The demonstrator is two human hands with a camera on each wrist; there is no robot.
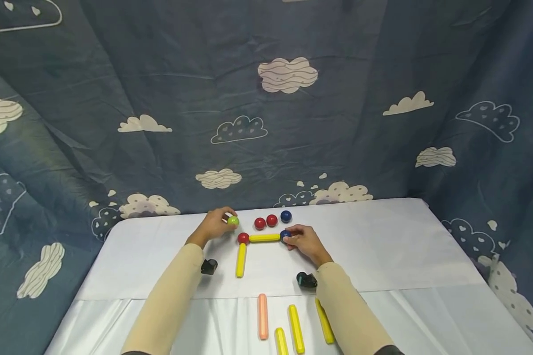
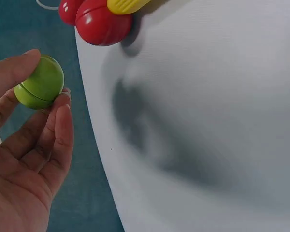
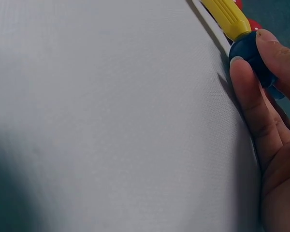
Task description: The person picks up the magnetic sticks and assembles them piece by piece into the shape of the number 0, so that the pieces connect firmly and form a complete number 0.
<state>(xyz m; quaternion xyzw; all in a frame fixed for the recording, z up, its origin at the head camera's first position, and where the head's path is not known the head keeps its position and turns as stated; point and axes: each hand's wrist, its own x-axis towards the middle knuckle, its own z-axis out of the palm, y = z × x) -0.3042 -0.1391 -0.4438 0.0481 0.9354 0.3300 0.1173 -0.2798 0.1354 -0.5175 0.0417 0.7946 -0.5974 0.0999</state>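
My left hand pinches a green ball between thumb and fingertips, just left of the built shape. My right hand grips a blue ball at the right end of a horizontal yellow rod. A red ball joins that rod's left end to a second yellow rod running toward me.
Two red balls and another blue ball lie behind the shape on the white table. Near the front edge lie a pink rod and several yellow rods. Cloud-print fabric hangs behind.
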